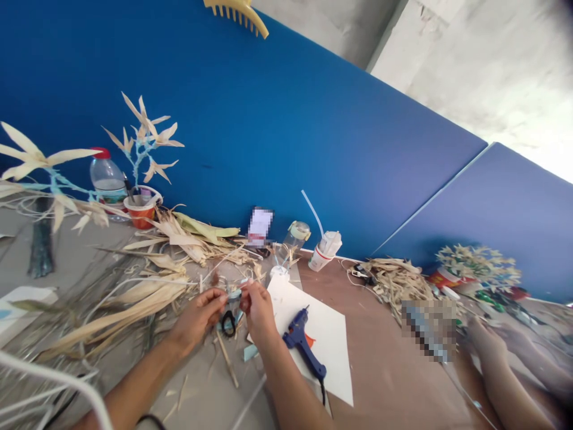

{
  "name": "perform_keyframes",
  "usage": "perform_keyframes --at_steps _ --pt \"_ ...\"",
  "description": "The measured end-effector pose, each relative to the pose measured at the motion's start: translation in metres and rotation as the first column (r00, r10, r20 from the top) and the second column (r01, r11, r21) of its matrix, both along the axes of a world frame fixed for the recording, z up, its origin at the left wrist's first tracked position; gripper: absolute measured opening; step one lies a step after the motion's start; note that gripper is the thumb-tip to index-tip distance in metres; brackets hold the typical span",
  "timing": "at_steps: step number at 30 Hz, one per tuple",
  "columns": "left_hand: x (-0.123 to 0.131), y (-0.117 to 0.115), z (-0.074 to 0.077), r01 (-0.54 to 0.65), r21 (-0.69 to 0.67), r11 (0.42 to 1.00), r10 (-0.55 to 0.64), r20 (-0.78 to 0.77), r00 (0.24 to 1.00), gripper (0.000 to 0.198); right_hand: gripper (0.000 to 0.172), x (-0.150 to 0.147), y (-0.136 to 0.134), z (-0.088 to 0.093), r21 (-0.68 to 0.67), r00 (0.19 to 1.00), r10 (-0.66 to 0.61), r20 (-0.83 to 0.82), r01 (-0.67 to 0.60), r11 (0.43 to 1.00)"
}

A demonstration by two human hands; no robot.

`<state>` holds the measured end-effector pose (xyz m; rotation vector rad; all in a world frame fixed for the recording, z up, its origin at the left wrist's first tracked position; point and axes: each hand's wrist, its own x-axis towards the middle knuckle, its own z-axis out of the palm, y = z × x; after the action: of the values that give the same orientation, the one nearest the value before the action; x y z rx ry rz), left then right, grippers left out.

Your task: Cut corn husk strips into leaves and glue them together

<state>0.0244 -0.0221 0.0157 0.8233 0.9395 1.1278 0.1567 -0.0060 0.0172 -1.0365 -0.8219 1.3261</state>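
Note:
My left hand (203, 313) is closed in a pinch on one end of a small light-blue strip (234, 294). The strip's other end meets the pinched fingertips of my right hand (257, 307); what it is made of is too small to tell. Just below the fingers lie scissors with black handle loops (228, 323), blades hidden. To the right, a blue glue gun (304, 343) rests on a white sheet (331, 334), its cord running toward me. Dried corn husks (129, 298) spread over the table left of my hands.
Husk flowers on blue stems (142, 143) stand in a red cup (141, 216), beside a red-capped bottle (107, 179). A phone (260, 227), a clear jar (295, 236) and a white cup (323, 254) line the blue partition (286, 131). Another person's hands (487, 343) are at right.

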Motion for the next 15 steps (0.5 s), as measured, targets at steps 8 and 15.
perform_keyframes --at_steps 8,15 --pt "-0.015 0.008 0.002 -0.109 -0.090 0.990 0.132 0.318 0.939 0.028 0.017 0.018 -0.005 0.011 0.059 0.423 0.045 0.905 -0.231 0.971" --pt "-0.019 0.011 -0.001 -0.102 -0.090 0.991 0.129 0.382 0.915 0.023 0.026 -0.001 -0.026 0.020 -0.172 -0.095 0.152 0.984 -0.257 0.951"
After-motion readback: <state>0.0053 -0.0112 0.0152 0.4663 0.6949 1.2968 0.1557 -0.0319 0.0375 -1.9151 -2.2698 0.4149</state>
